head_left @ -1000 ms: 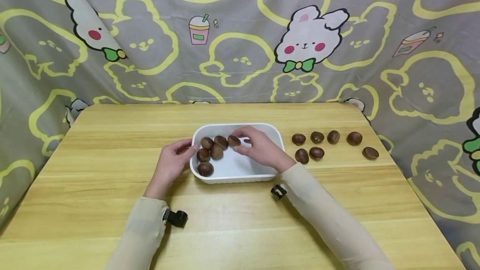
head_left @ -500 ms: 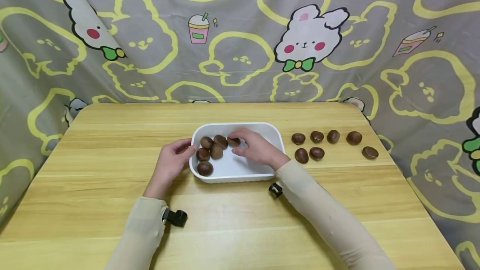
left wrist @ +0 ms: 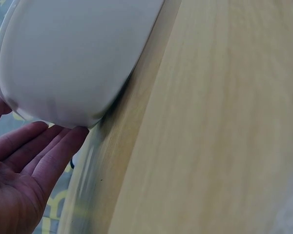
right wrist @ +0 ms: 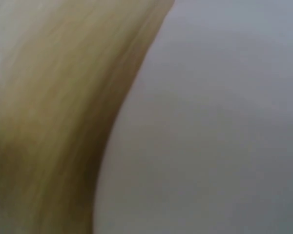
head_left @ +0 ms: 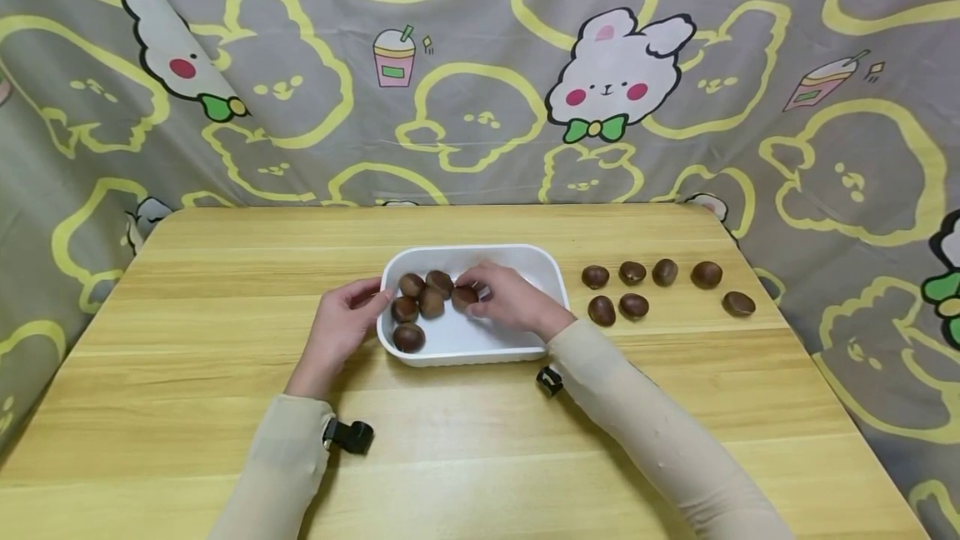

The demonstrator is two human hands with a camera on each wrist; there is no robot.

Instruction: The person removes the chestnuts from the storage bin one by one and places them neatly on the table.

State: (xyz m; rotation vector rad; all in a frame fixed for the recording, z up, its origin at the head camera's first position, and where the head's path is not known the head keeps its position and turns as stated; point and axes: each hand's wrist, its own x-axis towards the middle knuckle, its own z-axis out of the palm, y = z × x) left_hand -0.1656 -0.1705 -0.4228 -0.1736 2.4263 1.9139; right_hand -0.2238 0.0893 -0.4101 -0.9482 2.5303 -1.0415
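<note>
A white rectangular plastic container (head_left: 480, 352) lies on the table with several brown chestnuts (head_left: 408, 337) gathered in its left part. At its left end, my left hand (head_left: 347, 327) holds the wall, thumb at the rim. The left wrist view shows that hand's fingers (left wrist: 58, 156) reaching against the container's outer side. Inside the container, my right hand (head_left: 517, 298) pinches a chestnut (head_left: 464, 298) between thumb and fingers, just right of the others. Only the container's pale side, blurred, and the table appear in the right wrist view; the right hand is out of it.
Several more chestnuts (head_left: 633, 307) lie in two loose rows on the wooden table (head_left: 480, 457), right of the container. A patterned grey curtain (head_left: 465, 165) hangs behind and along the table's sides. Small black wrist devices (head_left: 351, 437) sit on both sleeves.
My right hand has brought its chestnut slightly down, toward the near side of the container, closer to the others. The left hand stays at the container's left end.
</note>
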